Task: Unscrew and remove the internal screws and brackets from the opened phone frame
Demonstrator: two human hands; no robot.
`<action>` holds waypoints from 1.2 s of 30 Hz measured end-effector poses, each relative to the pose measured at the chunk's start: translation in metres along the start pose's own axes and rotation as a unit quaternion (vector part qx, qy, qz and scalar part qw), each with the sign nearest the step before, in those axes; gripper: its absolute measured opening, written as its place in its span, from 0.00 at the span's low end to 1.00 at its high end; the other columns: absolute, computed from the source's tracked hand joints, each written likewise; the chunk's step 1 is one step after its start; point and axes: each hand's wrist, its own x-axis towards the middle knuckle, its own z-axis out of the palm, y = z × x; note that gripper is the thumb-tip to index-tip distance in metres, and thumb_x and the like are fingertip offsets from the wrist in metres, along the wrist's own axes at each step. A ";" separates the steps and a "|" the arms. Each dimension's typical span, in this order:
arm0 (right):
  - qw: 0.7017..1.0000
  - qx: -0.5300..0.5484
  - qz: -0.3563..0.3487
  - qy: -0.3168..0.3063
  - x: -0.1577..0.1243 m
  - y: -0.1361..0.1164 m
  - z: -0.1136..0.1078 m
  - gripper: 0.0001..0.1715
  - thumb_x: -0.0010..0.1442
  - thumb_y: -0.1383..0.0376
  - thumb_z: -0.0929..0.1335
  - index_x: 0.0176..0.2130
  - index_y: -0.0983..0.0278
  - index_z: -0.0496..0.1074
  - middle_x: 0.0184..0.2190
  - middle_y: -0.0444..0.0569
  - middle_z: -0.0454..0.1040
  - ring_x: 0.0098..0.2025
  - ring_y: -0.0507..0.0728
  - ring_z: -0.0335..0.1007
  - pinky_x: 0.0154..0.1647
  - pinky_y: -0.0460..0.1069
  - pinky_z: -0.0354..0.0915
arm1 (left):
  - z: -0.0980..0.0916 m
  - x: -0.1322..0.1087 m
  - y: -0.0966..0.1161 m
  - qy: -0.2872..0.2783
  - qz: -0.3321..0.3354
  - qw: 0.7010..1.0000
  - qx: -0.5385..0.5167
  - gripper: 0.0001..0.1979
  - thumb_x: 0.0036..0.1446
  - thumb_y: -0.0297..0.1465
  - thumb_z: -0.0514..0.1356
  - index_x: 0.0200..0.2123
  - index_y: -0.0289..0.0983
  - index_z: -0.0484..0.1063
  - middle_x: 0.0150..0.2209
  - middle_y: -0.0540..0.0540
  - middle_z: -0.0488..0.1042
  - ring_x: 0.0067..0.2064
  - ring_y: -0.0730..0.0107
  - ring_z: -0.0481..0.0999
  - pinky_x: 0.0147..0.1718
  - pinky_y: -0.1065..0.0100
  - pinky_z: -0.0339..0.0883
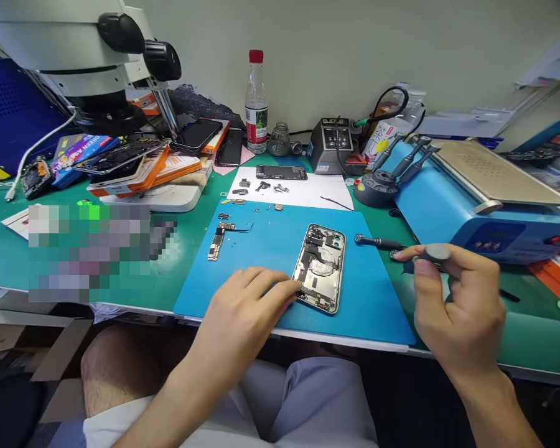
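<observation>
An opened phone housing [327,283] lies on the blue mat [261,292], its inner side with flex cables and a round coil facing up. My left hand [249,305] is at its lower left edge, fingers bent and close together, tips on the frame. To the right, my right hand [464,305] is closed around a dark grey screwdriver [437,252], whose round end cap shows between thumb and index finger; most of its shaft is hidden. Another screwdriver [378,242] lies across the mat's right edge. A narrow logic board [216,244] lies on the mat's left side.
White paper [303,193] behind the mat carries small phone parts and a dark battery-like block [280,172]. A screwdriver stand [377,188] and a blue heating plate machine [452,205] stand right. A microscope [88,56] overhangs the left. A bottle [256,118] stands behind.
</observation>
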 end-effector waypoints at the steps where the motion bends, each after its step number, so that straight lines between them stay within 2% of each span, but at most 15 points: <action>1: 1.000 0.013 -0.017 -0.001 0.001 -0.001 -0.001 0.06 0.75 0.61 0.66 0.45 0.56 0.73 0.41 0.53 0.81 0.44 0.66 0.82 0.47 0.62 0.75 | -0.001 -0.001 -0.002 0.002 0.013 1.000 0.005 0.10 0.77 0.26 0.60 0.57 0.40 0.77 0.53 0.48 0.83 0.51 0.61 0.79 0.50 0.59 0.69; 3: 0.997 0.036 -0.065 -0.017 0.002 -0.006 -0.004 0.03 0.71 0.63 0.68 0.42 0.56 0.73 0.36 0.49 0.78 0.37 0.62 0.78 0.40 0.58 0.74 | -0.001 -0.002 -0.006 0.003 0.032 0.999 0.019 0.10 0.77 0.26 0.61 0.56 0.39 0.78 0.53 0.48 0.84 0.51 0.60 0.79 0.50 0.59 0.69; 4: 0.994 0.045 -0.088 -0.037 0.001 -0.010 -0.005 0.03 0.70 0.64 0.70 0.44 0.56 0.74 0.35 0.48 0.77 0.35 0.59 0.76 0.38 0.56 0.72 | 0.000 -0.002 -0.007 0.005 0.037 0.999 0.023 0.10 0.77 0.26 0.61 0.56 0.39 0.78 0.54 0.48 0.84 0.51 0.60 0.79 0.50 0.59 0.69; 5: 0.990 0.054 -0.108 -0.075 0.000 -0.015 -0.005 0.08 0.69 0.67 0.71 0.47 0.55 0.75 0.35 0.46 0.77 0.35 0.58 0.76 0.37 0.54 0.71 | 0.001 -0.002 -0.008 0.006 0.039 0.999 0.023 0.09 0.77 0.26 0.61 0.55 0.39 0.78 0.54 0.48 0.84 0.51 0.60 0.80 0.50 0.59 0.69; 7: 0.966 0.074 -0.156 -0.190 -0.001 -0.024 -0.002 0.16 0.70 0.72 0.69 0.53 0.56 0.76 0.34 0.44 0.77 0.32 0.53 0.74 0.34 0.49 0.69 | 0.002 -0.001 -0.009 0.007 0.040 0.999 0.022 0.09 0.77 0.26 0.60 0.55 0.39 0.79 0.54 0.48 0.84 0.51 0.60 0.80 0.51 0.59 0.69; 10: 0.937 0.106 -0.196 -0.270 -0.002 -0.033 0.006 0.23 0.69 0.77 0.66 0.56 0.58 0.76 0.36 0.43 0.82 0.32 0.51 0.77 0.32 0.46 0.67 | 0.001 -0.001 -0.010 0.001 0.046 0.998 0.037 0.11 0.78 0.27 0.59 0.55 0.41 0.80 0.54 0.47 0.84 0.52 0.59 0.80 0.50 0.59 0.70; 13: 0.925 0.112 -0.214 -0.293 0.000 -0.035 0.011 0.26 0.67 0.78 0.65 0.57 0.58 0.77 0.38 0.43 0.84 0.34 0.51 0.79 0.34 0.45 0.68 | -0.001 0.000 -0.010 0.008 0.068 0.996 0.057 0.14 0.81 0.28 0.54 0.55 0.39 0.80 0.54 0.46 0.85 0.51 0.60 0.81 0.48 0.60 0.71; 16: 0.922 0.111 -0.224 -0.297 0.000 -0.035 0.011 0.25 0.68 0.78 0.64 0.57 0.60 0.78 0.37 0.43 0.84 0.34 0.50 0.78 0.34 0.45 0.67 | -0.003 0.001 -0.007 0.023 0.094 0.992 0.083 0.17 0.82 0.27 0.50 0.54 0.37 0.80 0.52 0.46 0.86 0.49 0.61 0.83 0.44 0.60 0.71; 21: 0.915 0.098 -0.244 -0.307 -0.004 -0.035 0.012 0.24 0.71 0.77 0.63 0.59 0.61 0.77 0.32 0.42 0.78 0.32 0.52 0.75 0.32 0.47 0.64 | -0.008 0.006 -0.004 0.007 0.109 0.988 0.110 0.17 0.81 0.26 0.51 0.53 0.36 0.81 0.52 0.45 0.86 0.48 0.60 0.84 0.42 0.60 0.72; 27: 0.910 0.087 -0.272 -0.300 -0.002 -0.037 0.015 0.22 0.74 0.76 0.63 0.60 0.63 0.77 0.31 0.43 0.77 0.30 0.52 0.73 0.30 0.48 0.63 | -0.005 0.004 -0.006 -0.007 0.092 0.991 0.094 0.14 0.80 0.27 0.53 0.52 0.37 0.80 0.53 0.45 0.85 0.49 0.59 0.84 0.44 0.60 0.73; 30: 0.904 0.102 -0.255 -0.329 -0.001 -0.036 0.013 0.26 0.72 0.76 0.63 0.62 0.61 0.77 0.31 0.42 0.78 0.30 0.52 0.75 0.29 0.47 0.65 | 0.000 0.002 -0.009 0.021 0.049 0.998 0.027 0.10 0.79 0.28 0.57 0.51 0.39 0.79 0.52 0.50 0.86 0.49 0.62 0.84 0.47 0.61 0.72; 32: 0.903 0.119 -0.224 -0.346 0.000 -0.036 0.010 0.27 0.71 0.76 0.63 0.61 0.58 0.78 0.35 0.44 0.83 0.35 0.53 0.80 0.34 0.46 0.70 | 0.003 0.001 -0.010 0.032 0.015 0.999 -0.019 0.07 0.78 0.28 0.59 0.50 0.40 0.78 0.50 0.51 0.86 0.49 0.64 0.84 0.49 0.62 0.72; 34: 0.924 0.121 -0.151 -0.331 0.001 -0.034 0.007 0.22 0.72 0.72 0.65 0.58 0.56 0.79 0.40 0.44 0.86 0.36 0.53 0.82 0.36 0.46 0.73 | 0.002 0.001 -0.010 0.024 -0.016 0.998 -0.047 0.06 0.78 0.27 0.59 0.50 0.40 0.77 0.48 0.51 0.86 0.49 0.64 0.83 0.50 0.62 0.71; 36: 0.957 0.093 -0.036 -0.273 0.004 -0.029 0.004 0.17 0.74 0.63 0.68 0.59 0.56 0.78 0.38 0.44 0.84 0.34 0.53 0.81 0.32 0.45 0.72 | 0.000 0.002 -0.007 0.007 -0.041 0.997 -0.064 0.08 0.79 0.26 0.58 0.52 0.40 0.76 0.48 0.50 0.85 0.50 0.63 0.82 0.50 0.61 0.71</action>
